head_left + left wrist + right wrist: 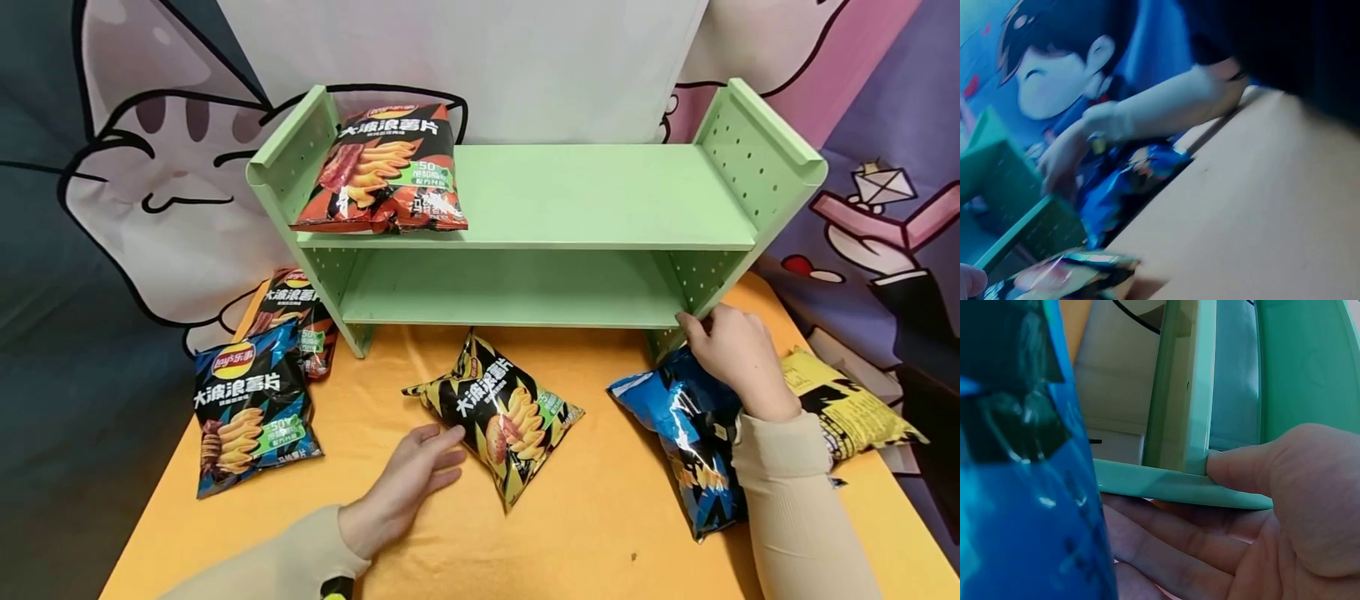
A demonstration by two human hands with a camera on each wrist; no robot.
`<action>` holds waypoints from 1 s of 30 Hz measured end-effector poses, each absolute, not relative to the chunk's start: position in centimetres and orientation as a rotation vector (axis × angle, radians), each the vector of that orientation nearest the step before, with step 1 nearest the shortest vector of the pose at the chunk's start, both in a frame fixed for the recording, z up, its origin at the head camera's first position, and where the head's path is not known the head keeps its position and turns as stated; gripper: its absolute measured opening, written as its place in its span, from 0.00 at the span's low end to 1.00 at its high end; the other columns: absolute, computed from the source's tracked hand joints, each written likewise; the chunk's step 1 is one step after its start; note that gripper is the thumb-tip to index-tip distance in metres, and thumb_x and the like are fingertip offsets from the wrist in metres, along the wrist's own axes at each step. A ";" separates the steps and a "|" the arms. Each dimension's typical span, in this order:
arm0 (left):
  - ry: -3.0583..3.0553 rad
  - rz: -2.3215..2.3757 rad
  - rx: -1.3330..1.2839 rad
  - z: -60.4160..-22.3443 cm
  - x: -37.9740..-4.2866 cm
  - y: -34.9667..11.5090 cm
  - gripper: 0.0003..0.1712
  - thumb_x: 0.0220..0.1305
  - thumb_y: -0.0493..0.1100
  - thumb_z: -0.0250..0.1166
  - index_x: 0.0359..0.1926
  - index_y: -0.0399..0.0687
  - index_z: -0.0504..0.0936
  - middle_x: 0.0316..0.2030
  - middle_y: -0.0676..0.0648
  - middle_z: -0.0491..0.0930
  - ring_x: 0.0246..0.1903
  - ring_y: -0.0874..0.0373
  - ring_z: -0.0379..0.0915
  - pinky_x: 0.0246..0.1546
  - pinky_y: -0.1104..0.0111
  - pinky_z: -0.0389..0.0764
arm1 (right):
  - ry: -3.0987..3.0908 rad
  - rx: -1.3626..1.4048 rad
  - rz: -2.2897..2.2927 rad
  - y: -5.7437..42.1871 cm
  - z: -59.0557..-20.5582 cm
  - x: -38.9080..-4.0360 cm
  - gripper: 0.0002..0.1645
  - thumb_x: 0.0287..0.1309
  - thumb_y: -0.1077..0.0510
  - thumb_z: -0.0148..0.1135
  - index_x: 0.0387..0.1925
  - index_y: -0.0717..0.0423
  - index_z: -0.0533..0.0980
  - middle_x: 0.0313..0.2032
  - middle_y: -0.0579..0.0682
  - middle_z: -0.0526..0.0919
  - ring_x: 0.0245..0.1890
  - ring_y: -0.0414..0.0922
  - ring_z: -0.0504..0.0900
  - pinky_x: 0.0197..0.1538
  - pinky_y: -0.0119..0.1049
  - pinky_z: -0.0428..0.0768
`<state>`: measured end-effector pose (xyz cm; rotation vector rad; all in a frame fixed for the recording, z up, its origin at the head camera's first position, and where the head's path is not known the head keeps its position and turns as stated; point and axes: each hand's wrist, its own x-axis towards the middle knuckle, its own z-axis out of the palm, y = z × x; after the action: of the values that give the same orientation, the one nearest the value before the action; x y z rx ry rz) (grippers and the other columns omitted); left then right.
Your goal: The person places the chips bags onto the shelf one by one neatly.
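Observation:
A light green two-tier shelf (525, 287) stands on the orange cloth. My right hand (738, 354) grips the lower front edge of its right side panel. In the right wrist view, the thumb (1241, 467) lies inside the panel and the fingers (1179, 540) curl round the outside. A blue chip bag (693, 450) lies just below that hand, partly hidden by the forearm. My left hand (408, 479) is beside a black-and-gold chip bag (498, 412), its fingers loosely extended and the fingertips right at the bag's left edge.
A red chip bag (390, 171) lies on the upper tier's left end. Left of the shelf, a blue-black bag (255, 412) overlaps another red bag (318, 337). A yellow bag (851, 404) lies at the table's right edge. Printed cloth (172, 242) hangs behind.

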<state>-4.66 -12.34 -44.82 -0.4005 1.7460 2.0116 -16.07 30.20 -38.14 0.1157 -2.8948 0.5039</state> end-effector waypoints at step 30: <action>2.563 1.194 0.119 -46.0 -11.2 -5.6 0.84 0.43 0.80 0.75 0.84 0.46 0.37 0.83 0.40 0.41 0.82 0.39 0.39 0.78 0.43 0.54 | -2.911 0.093 0.497 30.1 -38.0 -16.1 0.28 0.78 0.44 0.51 0.24 0.59 0.71 0.16 0.53 0.68 0.17 0.51 0.69 0.23 0.40 0.63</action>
<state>-11.23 -5.60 -46.04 0.1192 2.5633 1.1943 -16.08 30.06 -38.02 0.0928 -2.9112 0.4974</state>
